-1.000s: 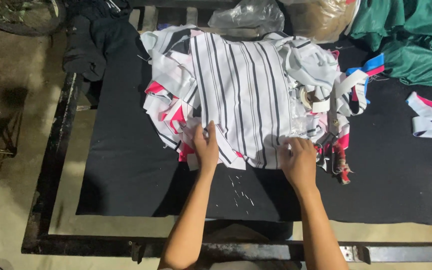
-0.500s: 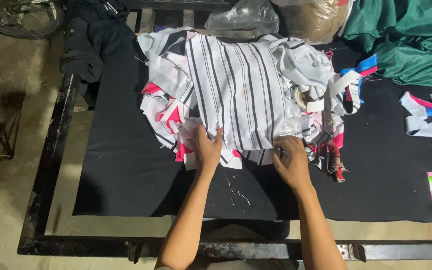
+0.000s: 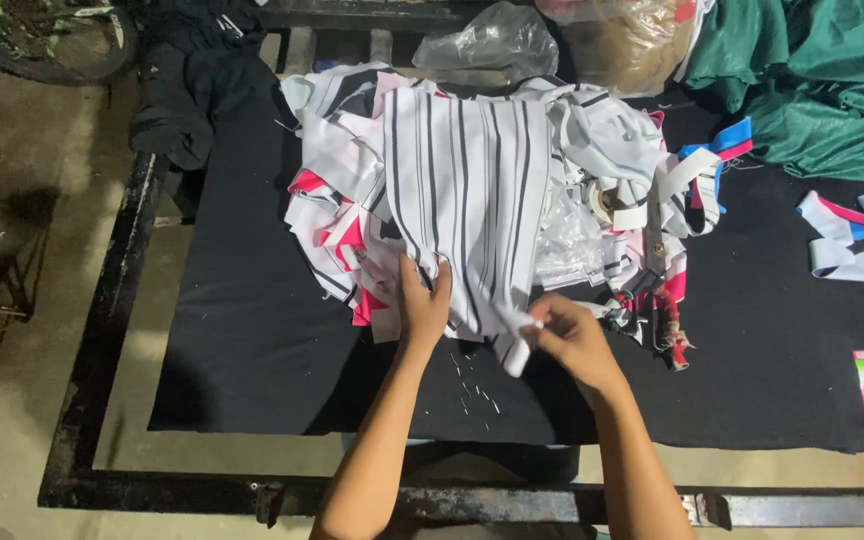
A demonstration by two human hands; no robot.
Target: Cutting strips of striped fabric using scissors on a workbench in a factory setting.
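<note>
1. Left hand (image 3: pixel 424 305) lay flat, fingers spread apart, pressing the striped cloth (image 3: pixel 467 190) at its near hem; it sat further in than a second before.
2. Cloth topped the scrap pile (image 3: pixel 337 215) on the black surface (image 3: pixel 242 340).
3. Right hand (image 3: pixel 570 335) had gone from flat to pinched together on the cloth's near corner, lifting it: a fold seemed underway.

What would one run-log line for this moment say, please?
left hand: flat on striped fabric piece | right hand: pinching its lower corner | under: scrap pile on black cloth
</note>
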